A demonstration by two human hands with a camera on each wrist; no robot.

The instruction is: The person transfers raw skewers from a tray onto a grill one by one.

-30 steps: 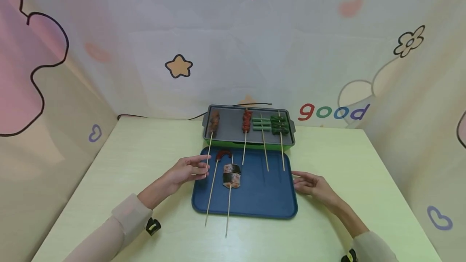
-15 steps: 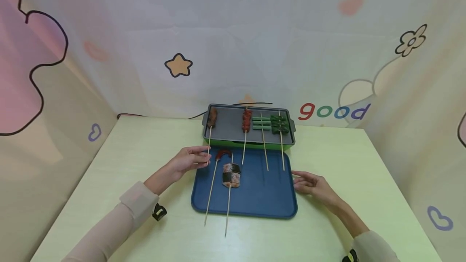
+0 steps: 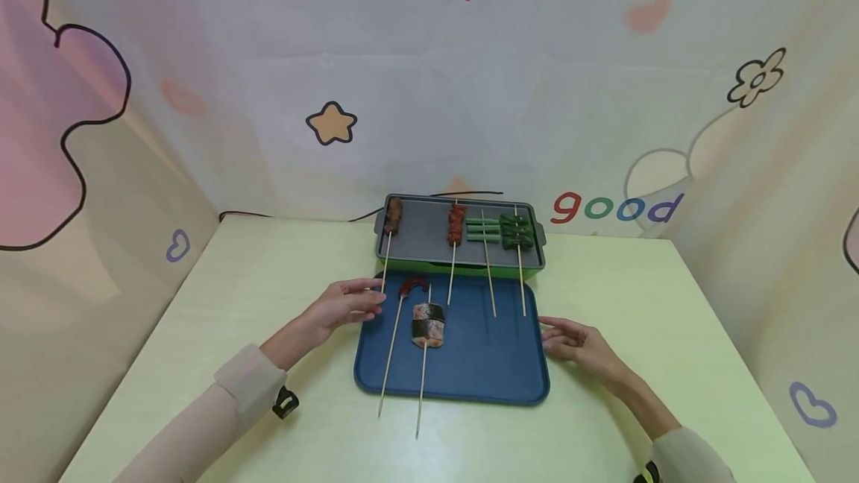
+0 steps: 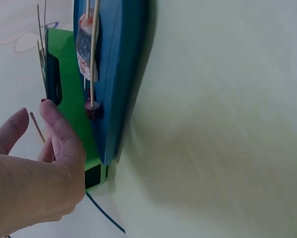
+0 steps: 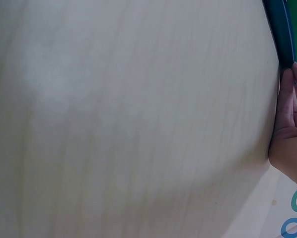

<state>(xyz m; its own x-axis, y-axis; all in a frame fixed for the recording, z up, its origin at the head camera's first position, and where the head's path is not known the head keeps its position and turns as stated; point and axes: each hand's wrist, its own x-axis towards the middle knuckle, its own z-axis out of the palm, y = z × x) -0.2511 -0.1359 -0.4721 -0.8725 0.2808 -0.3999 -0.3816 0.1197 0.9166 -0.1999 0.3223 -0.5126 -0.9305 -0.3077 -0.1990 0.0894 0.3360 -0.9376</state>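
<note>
Pale green table (image 3: 221,297) under pastel cartoon backdrop. Left hand (image 3: 344,305) has let go of brown meat skewer (image 3: 389,244) and drawn back; fingers now relaxed, loosely spread, empty. Skewer left lying on grey grill pan (image 3: 423,233), stick overhanging blue tray (image 3: 470,364). Placement looks finished. Right hand (image 3: 573,341) unmoved, fingers loose at tray's right rim, probably touching. Red curved skewer (image 3: 403,319) lies nearest left fingertips.

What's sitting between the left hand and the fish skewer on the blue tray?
In the head view, only the red sausage skewer: its stick runs down the blue tray between the left hand and the fish skewer.
</note>
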